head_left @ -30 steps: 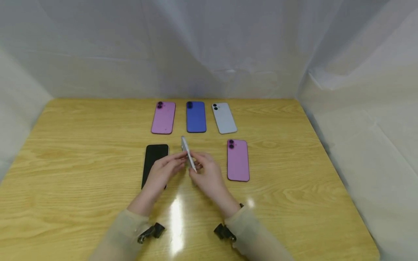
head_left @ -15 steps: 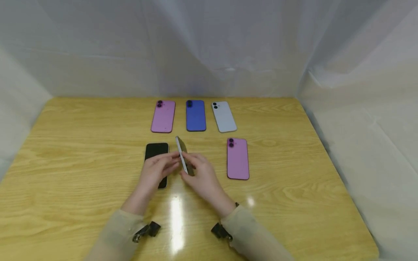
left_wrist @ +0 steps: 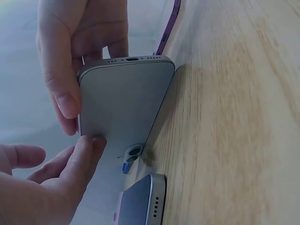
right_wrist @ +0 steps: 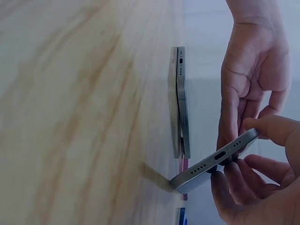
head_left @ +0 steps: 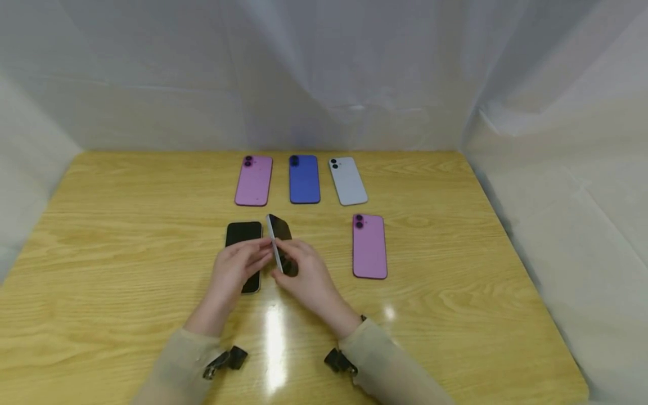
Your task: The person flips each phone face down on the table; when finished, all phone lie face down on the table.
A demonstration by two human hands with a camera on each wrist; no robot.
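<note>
A silver-backed phone stands tilted on one long edge on the wooden table, its dark screen facing right. My right hand pinches it near the bottom end; the thumb lies on the raised edge of the phone. My left hand reaches in from the left. Its fingertips touch the phone's silver back, above the camera lenses. A black-screened phone lies flat just left of it, partly under my left hand.
Pink, blue and white phones lie face down in a back row. Another pink phone lies right of my hands. White sheeting walls the table at the back and on both sides.
The held phone has turned over towards the left. Its top end has shifted left and its dark screen now shows on the right. Both hands moved slightly left with it.
</note>
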